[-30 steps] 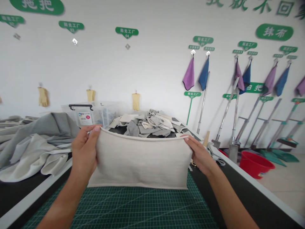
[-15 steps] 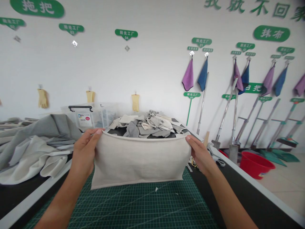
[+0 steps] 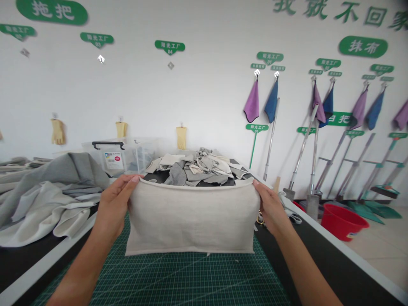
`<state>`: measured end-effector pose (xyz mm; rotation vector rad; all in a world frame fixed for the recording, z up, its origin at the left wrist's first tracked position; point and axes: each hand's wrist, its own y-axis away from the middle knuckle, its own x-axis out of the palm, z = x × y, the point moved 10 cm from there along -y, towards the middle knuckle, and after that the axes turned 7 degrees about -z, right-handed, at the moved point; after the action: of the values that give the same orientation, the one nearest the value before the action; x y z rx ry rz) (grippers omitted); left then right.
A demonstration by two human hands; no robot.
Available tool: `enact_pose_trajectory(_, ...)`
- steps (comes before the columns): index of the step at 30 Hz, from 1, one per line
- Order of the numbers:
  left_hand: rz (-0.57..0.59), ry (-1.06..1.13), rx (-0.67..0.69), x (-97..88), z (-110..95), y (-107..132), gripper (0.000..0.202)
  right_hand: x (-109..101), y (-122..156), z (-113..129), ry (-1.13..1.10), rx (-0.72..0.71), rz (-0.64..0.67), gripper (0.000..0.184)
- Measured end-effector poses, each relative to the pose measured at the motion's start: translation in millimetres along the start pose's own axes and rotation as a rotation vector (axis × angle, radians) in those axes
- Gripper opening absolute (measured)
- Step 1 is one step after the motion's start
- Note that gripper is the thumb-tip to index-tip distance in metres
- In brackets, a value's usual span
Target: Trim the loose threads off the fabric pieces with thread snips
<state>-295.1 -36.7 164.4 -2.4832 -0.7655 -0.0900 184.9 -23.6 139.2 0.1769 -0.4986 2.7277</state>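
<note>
Head view: your left hand [image 3: 114, 207] and right hand [image 3: 270, 208] hold up a beige fabric piece [image 3: 193, 219] by its top hem, each grip clamped on it, above the green cutting mat [image 3: 191, 276].

Beige cloth [image 3: 193, 219]: matt, rough woven weave, folded stitched edge. Grey and off-white cloth scraps [image 3: 194, 168]: soft, matt. Desk [image 3: 315, 255]: matt black top, smooth white edge strip. Cutting mat [image 3: 191, 276]: matt green plastic, printed grid. Storage box [image 3: 138, 155]: clear glossy plastic, black plastic handle [image 3: 108, 144], paper label [image 3: 114, 161]. Bucket [image 3: 341, 221]: glossy red plastic. Mop poles [image 3: 270, 140]: shiny metal. Towels [image 3: 251, 102]: fuzzy, matt microfibre look. Glove [image 3: 181, 138]: yellow, smooth, rubber look. Wall [image 3: 207, 93]: matt white. Sign [image 3: 363, 46]: smooth green plastic look.
</note>
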Motion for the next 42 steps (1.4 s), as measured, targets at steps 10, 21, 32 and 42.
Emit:
enact_pose_trajectory(10, 0.102, -0.133, -0.010, 10.2, -2.3, 12.0, 0.046, 4.5, 3.5, 2.4, -0.026, -0.002, -0.003, 0.030)
enact_pose_trajectory(21, 0.612, -0.131, -0.130, 88.1, -31.3, 85.9, 0.042, 69.6, 52.4, 24.6, 0.115, -0.012, 0.213, 0.036)
enact_pose_trajectory(32, 0.732, -0.141, -0.004, 130.7, -42.5, 157.6, 0.028, 127.4, 103.2, 12.8, 0.156, 0.014, 0.511, 0.039)
enact_pose_trajectory(42, 0.795, -0.305, 0.113, 132.6, -25.6, 147.8, 0.009, 128.1, 113.7, -2.1, 0.175, 0.146, 0.527, 0.046)
